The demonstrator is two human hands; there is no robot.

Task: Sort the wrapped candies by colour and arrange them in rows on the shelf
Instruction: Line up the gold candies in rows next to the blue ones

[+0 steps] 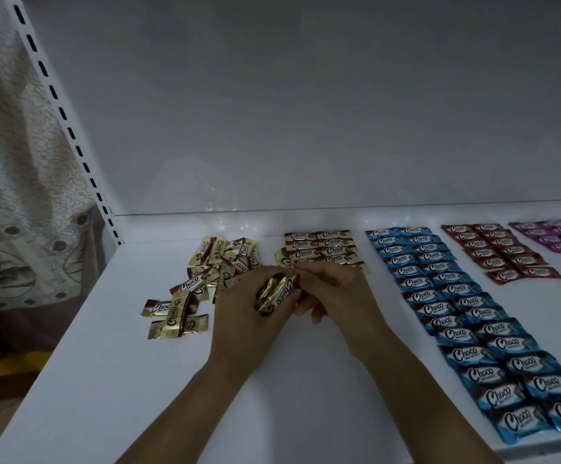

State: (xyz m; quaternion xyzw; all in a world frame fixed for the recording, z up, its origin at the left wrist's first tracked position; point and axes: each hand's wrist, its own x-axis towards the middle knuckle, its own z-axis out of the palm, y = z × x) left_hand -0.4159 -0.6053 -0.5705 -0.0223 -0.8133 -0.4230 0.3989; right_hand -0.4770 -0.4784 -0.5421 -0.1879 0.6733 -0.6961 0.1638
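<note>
Both arms in, bare. Left forearm (185,406) enters at 6 o'clock and runs up toward 1 o'clock. Right forearm (416,386) enters at 5 o'clock and runs toward 10 o'clock. The hands meet just below centre, touching. Left hand (245,303): back to camera, curled round a bundle of gold candies (274,294). Right hand (332,289): at 3 o'clock of the left, thumb and forefinger pinching the bundle's top end, other fingers loosely curled and pointing toward 7 o'clock.

The white shelf (105,363) bore gold candies (219,262) at left, then blue candies (456,306), dark red candies (500,252) and purple candies (554,236) far right. The left cloth (21,162) was pale with grey squiggles.
</note>
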